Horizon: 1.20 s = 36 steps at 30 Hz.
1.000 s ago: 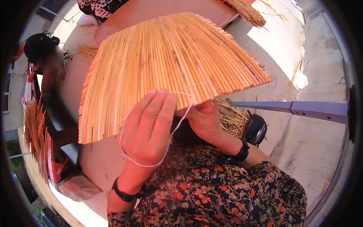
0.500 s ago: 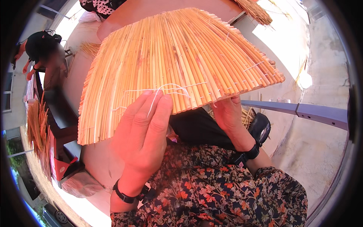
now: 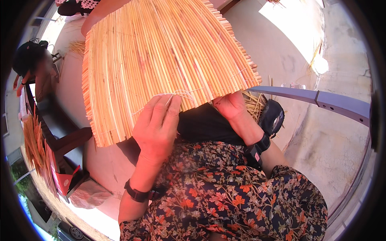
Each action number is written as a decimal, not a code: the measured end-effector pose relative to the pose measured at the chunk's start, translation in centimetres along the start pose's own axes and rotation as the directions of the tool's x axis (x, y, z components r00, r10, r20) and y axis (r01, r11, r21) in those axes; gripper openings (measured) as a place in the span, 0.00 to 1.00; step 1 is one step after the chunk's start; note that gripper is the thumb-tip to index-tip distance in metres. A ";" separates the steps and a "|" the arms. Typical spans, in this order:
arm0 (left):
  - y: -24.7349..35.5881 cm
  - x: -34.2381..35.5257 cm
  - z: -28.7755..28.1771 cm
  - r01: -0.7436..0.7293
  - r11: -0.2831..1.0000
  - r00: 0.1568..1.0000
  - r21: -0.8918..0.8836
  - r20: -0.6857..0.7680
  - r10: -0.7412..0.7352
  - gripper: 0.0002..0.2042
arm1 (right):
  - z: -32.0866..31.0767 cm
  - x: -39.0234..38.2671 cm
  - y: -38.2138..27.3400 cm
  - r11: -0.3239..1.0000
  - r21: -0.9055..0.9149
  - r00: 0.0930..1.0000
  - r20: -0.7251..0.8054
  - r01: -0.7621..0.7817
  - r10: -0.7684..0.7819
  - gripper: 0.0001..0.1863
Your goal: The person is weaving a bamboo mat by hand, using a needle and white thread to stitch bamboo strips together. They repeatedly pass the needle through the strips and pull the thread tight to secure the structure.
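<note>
Head view: a fan-shaped mat of split reed strips (image 3: 161,60) is held up in front of the person, above the lap in floral cloth (image 3: 225,197). Left hand (image 3: 157,126) lies against its lower edge, fingertips closed in a pinch on thin white string (image 3: 177,94) running across the strips. Right hand (image 3: 231,105) grips the lower edge from behind, fingers hidden. Grey metal bar (image 3: 321,100) at right.

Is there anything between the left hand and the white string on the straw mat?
Nothing visible. The left hand already has its fingertips on the white string at the straw mat's lower edge. The right hand holds that edge beside it.
</note>
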State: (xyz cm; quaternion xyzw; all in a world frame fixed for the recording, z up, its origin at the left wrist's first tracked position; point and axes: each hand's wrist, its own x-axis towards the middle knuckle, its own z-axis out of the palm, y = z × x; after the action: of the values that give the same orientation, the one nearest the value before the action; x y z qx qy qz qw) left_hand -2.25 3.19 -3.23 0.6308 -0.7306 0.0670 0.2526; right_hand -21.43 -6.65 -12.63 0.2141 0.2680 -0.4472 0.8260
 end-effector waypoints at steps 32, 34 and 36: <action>-0.1 -0.2 0.1 0.137 0.990 0.969 -0.037 0.215 -0.126 0.38 | -6.6 -1.1 -7.1 0.522 -0.827 0.971 0.112 0.209 -0.212 0.07; 0.3 0.4 -0.2 0.115 0.993 0.966 0.023 0.230 -0.117 0.38 | -3.1 -1.3 -4.8 0.596 -0.782 0.982 0.176 0.181 -0.068 0.09; 1.2 1.1 -0.3 0.095 0.991 0.960 0.093 0.255 -0.116 0.38 | -1.3 -1.6 -2.2 0.624 -0.776 0.977 0.192 0.093 0.092 0.11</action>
State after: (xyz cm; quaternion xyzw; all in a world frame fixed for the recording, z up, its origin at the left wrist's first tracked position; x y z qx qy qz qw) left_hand -3.41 2.55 -2.17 0.6817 -0.7196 -0.0006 0.1322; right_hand -24.39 -6.02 -12.81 -0.2147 0.3453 -0.3070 0.8605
